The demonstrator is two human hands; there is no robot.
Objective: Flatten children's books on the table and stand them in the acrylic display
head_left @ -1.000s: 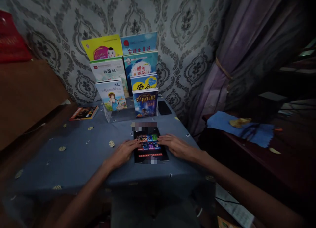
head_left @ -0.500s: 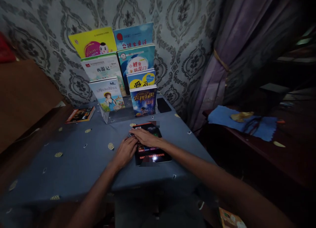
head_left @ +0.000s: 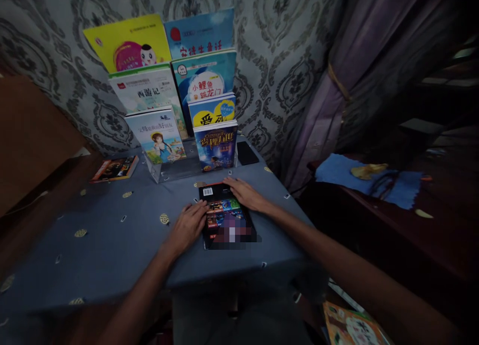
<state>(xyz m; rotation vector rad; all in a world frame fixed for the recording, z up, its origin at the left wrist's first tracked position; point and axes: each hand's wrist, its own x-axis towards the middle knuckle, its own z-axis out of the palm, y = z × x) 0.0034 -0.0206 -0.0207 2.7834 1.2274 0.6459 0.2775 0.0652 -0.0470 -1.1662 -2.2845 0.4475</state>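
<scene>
A dark book (head_left: 220, 220) with a barcode and rows of small colour pictures lies flat on the blue tablecloth (head_left: 123, 255). My left hand (head_left: 189, 225) rests along the book's left edge, fingers stretched out and touching it. At its upper right corner lies my right hand (head_left: 245, 193), fingers extended flat over the cover and edge. Neither hand lifts the book. Just beyond it stands a clear display rack (head_left: 177, 171), holding several children's books in two columns, among them a purple-blue book (head_left: 217, 148) at the front right.
An orange and black book (head_left: 116, 169) lies left of the rack, and a black phone-like slab (head_left: 247, 153) to its right. Further right, a blue cloth (head_left: 359, 178) covers part of a dark red surface. A brown board (head_left: 33, 135) stands at left; another book (head_left: 352, 325) is low at right.
My right hand has slid from the book's upper left to its upper right, uncovering the barcode and pictures. My left hand stays at the left edge. The view has shifted slightly.
</scene>
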